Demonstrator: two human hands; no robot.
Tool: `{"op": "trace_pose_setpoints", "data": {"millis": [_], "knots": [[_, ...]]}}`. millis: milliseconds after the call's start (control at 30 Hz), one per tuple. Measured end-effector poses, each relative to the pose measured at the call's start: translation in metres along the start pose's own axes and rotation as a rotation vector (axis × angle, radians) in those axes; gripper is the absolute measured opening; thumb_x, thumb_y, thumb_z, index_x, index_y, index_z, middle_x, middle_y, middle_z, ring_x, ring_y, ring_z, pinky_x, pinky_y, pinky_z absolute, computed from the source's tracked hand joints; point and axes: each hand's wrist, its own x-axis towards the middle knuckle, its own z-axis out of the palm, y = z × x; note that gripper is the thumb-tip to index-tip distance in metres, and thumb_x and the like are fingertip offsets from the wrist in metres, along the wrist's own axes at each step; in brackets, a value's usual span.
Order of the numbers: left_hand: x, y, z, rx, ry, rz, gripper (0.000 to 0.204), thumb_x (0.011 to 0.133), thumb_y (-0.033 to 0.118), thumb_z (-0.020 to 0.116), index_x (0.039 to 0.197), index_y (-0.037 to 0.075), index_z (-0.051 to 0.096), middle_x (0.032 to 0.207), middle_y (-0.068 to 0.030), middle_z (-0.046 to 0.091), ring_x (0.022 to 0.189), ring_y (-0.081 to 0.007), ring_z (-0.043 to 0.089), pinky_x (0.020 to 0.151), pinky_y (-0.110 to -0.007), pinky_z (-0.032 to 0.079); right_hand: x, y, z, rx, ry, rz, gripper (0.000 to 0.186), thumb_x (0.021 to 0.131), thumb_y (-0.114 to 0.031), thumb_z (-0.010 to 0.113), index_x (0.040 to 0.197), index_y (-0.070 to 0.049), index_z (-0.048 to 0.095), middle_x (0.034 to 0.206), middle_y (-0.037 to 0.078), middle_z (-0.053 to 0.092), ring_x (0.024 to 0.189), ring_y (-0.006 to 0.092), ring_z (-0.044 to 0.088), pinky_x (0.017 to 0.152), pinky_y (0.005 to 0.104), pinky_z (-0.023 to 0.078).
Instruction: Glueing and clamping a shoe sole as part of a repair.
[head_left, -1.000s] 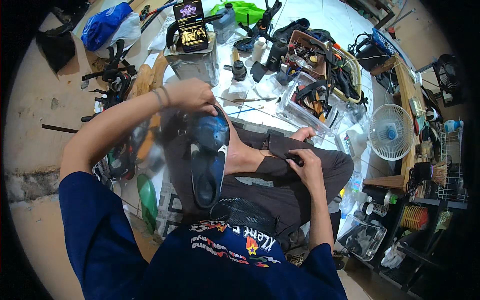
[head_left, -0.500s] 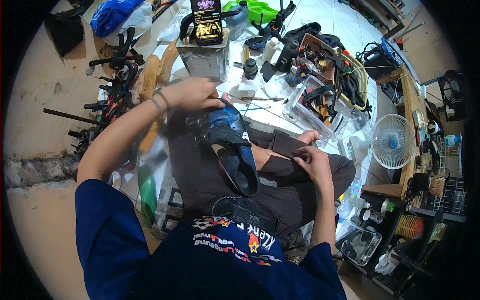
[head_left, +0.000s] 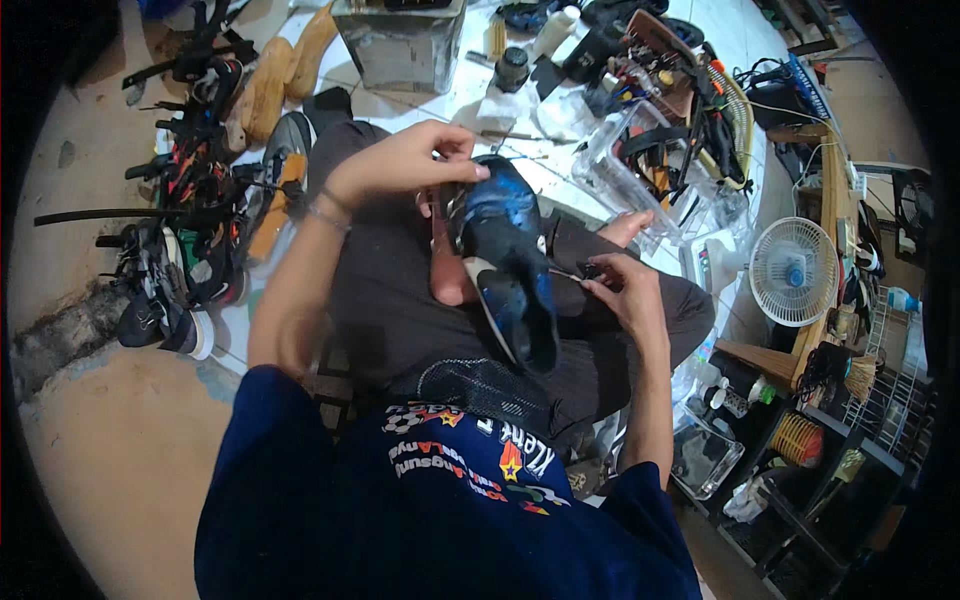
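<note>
A black and blue shoe [head_left: 507, 235] lies over my lap, its far end tilted up and its dark opening toward me. My left hand [head_left: 425, 165] pinches the far edge of it between thumb and fingers. Right of the shoe, my right hand [head_left: 630, 290] is closed in a pinch. A thin, pointed tool [head_left: 568, 274], too small to name exactly, sticks out of that pinch toward the shoe's side. Between the shoe and my left thigh shows a reddish-brown rounded piece [head_left: 448, 262], partly hidden behind the shoe.
Several shoes [head_left: 175, 275] and wooden shoe lasts [head_left: 268, 88] lie at the left. Ahead stand a metal tin [head_left: 400, 50] and a dark bottle [head_left: 511, 70]. A clear plastic box [head_left: 610, 165] with loose parts is at the far right, near a white fan [head_left: 793, 270].
My view has shifted, with the phone now out of sight. The shoe has turned slightly and its blue part faces up more. The thin tool now shows at my right fingertips.
</note>
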Motion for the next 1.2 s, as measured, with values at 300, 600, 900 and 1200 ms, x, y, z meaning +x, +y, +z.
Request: {"op": "trace_pose_setpoints", "data": {"millis": [300,600,900,1200], "knots": [[-0.008,-0.048,0.022,-0.257,0.150,0.211,0.034,0.090,0.007,0.070,0.119,0.004,0.052,0.079,0.0080,0.043,0.065,0.0016,0.033,0.057,-0.015,0.025,0.066,-0.023,-0.016,-0.012,-0.065,-0.109,0.030,0.075,-0.014,0.084,0.102,-0.006,0.074,0.083,0.007,0.070,0.073,0.0168,0.067,0.068,0.0303,0.052],[-0.003,-0.058,0.014,-0.256,0.114,0.190,0.045,0.084,0.005,0.074,0.123,0.001,0.053,0.088,0.0040,0.058,0.076,0.0019,0.049,0.065,-0.014,0.038,0.166,-0.053,0.052,0.528,-0.032,-0.634,0.023,0.072,-0.007,0.084,0.088,0.005,0.072,0.085,0.016,0.073,0.077,0.0262,0.070,0.071,0.0362,0.054],[-0.002,-0.070,0.015,-0.369,0.147,0.201,0.045,0.076,0.006,0.078,0.114,0.002,0.055,0.099,-0.0050,0.065,0.087,-0.0051,0.059,0.075,-0.021,0.043,0.198,-0.039,0.070,0.724,-0.193,-0.697,0.022,0.069,-0.004,0.083,0.089,0.003,0.075,0.089,0.013,0.076,0.076,0.0227,0.071,0.071,0.0324,0.054],[0.000,-0.070,0.014,-0.365,0.135,0.189,0.045,0.074,0.009,0.078,0.112,0.003,0.054,0.104,-0.0063,0.063,0.091,-0.0071,0.057,0.080,-0.024,0.041,0.201,-0.047,0.069,0.578,-0.159,-0.760,0.019,0.070,-0.006,0.083,0.086,0.002,0.076,0.084,0.011,0.075,0.075,0.0217,0.070,0.068,0.0327,0.054]]}}
